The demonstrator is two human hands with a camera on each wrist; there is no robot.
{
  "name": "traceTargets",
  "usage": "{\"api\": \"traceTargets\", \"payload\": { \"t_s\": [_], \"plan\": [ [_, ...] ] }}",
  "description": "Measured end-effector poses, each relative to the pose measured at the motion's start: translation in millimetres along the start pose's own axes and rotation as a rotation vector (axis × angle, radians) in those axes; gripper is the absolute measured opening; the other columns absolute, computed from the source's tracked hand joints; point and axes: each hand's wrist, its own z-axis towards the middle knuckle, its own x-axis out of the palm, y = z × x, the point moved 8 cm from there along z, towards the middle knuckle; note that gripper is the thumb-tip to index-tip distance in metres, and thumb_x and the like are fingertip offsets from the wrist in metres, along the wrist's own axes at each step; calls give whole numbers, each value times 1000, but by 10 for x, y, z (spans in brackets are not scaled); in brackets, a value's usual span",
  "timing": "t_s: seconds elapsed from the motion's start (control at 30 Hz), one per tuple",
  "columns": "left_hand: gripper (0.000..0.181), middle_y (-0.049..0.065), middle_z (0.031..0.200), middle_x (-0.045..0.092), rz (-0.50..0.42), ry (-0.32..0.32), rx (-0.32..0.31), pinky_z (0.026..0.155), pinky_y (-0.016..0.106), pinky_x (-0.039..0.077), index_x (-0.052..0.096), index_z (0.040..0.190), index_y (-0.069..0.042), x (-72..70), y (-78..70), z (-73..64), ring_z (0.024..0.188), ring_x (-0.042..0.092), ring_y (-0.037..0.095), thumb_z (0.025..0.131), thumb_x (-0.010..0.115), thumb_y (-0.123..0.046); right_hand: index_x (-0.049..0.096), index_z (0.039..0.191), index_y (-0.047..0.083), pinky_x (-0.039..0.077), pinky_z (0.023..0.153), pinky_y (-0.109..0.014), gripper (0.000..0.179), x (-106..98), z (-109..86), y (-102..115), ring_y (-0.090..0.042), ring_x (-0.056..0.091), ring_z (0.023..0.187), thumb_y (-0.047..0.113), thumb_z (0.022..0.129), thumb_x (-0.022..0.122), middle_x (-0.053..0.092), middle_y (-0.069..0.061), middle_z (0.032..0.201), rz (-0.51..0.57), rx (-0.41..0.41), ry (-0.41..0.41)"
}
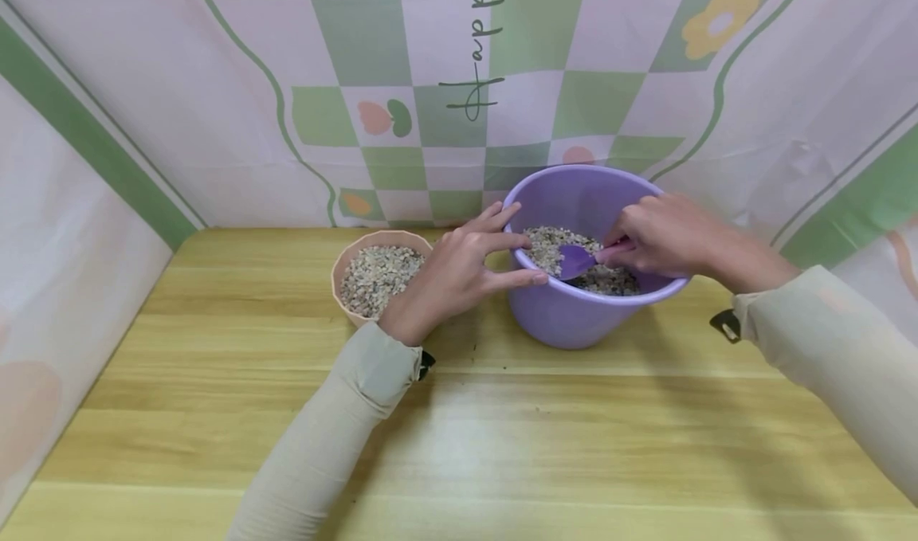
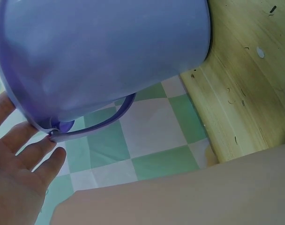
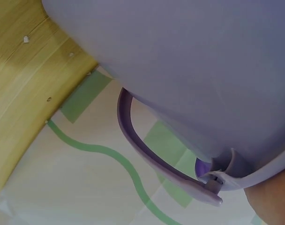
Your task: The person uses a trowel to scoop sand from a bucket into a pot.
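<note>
In the head view, my right hand (image 1: 656, 234) reaches over the rim of a purple bucket (image 1: 566, 322) and grips a small purple scoop (image 1: 576, 261) by its handle. The scoop's blade lies against the fine gravel (image 1: 610, 282) inside the bucket. With spread, mostly straight fingers, my left hand (image 1: 462, 266) rests on the left side of that rim. Some of its fingertips reach over the edge in the left wrist view, close to where the bucket's handle (image 2: 105, 123) joins. The right wrist view shows the bucket's outside wall; the scoop is hidden there.
A peach-coloured bowl (image 1: 344, 308) filled with similar gravel (image 1: 380, 276) stands left of the bucket, partly behind my left forearm. Small crumbs lie on the wooden tabletop (image 1: 445, 437). A green-and-white checked cloth (image 1: 452, 39) hangs just behind the bucket.
</note>
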Motion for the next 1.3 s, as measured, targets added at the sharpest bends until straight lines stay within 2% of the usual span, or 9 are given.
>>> {"api": "traceTargets", "payload": {
  "t_s": [0.23, 0.73, 1.0, 1.3],
  "plan": [
    [55, 9, 156, 38, -1, 0, 1, 115, 50, 30, 73, 120, -16, 5, 9, -3, 148, 25, 23, 84, 73, -58, 80, 81, 24, 52, 62, -41, 4, 16, 7, -2, -4, 57, 56, 26, 85, 81, 68, 15, 66, 6, 17, 4],
    [55, 10, 156, 38, -6, -12, 7, 115, 51, 28, 73, 121, -15, 7, -1, -6, 148, 26, 25, 84, 74, -56, 80, 84, 22, 50, 60, -37, 4, 25, 15, -35, -4, 56, 55, 26, 85, 81, 69, 15, 66, 26, 25, -5],
    [55, 9, 157, 37, -18, -4, 3, 115, 51, 29, 72, 122, -17, 13, 6, -3, 148, 24, 23, 84, 73, -56, 81, 85, 24, 53, 66, -40, 4, 3, 16, -49, -4, 63, 62, 28, 85, 81, 73, 13, 73, 45, 19, -29],
    [55, 9, 157, 37, -23, -4, 5, 115, 51, 31, 72, 123, -17, 4, 4, -3, 148, 24, 23, 84, 73, -56, 81, 88, 24, 53, 68, -41, 4, -6, 16, -60, -3, 63, 62, 27, 86, 80, 73, 14, 74, 62, 21, -35]
  ]
}}
